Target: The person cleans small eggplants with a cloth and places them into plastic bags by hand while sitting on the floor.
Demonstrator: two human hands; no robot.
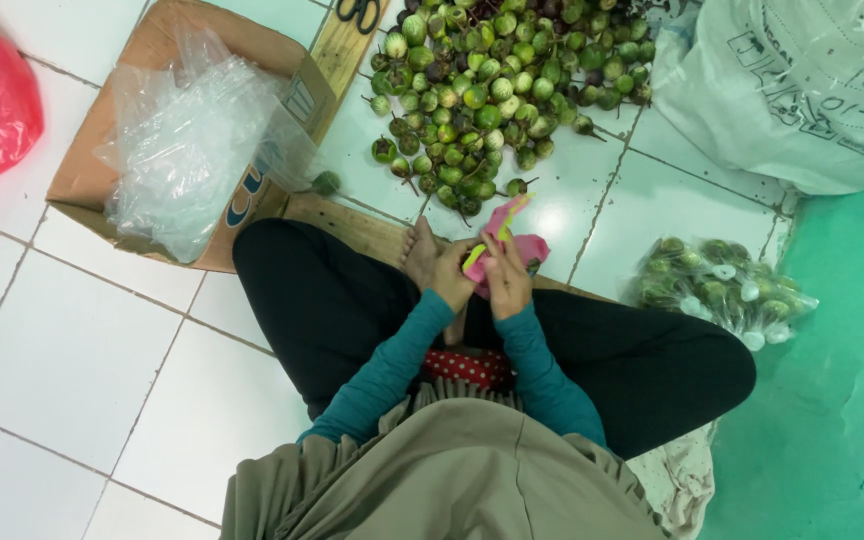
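Sitting cross-legged, I'm keeping both hands close over my lap: left hand (449, 276) and right hand (508, 278) are together gripping a pink plastic bag (512, 245), apparently working its mouth. Heap of small green eggplants (492, 85) lying within reach ahead.

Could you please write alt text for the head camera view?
Seen from above, a person sits cross-legged on white floor tiles, left hand and right hand together holding a pink bag. Ahead lies a pile of small green fruits; a cardboard box of clear plastic bags sits left.
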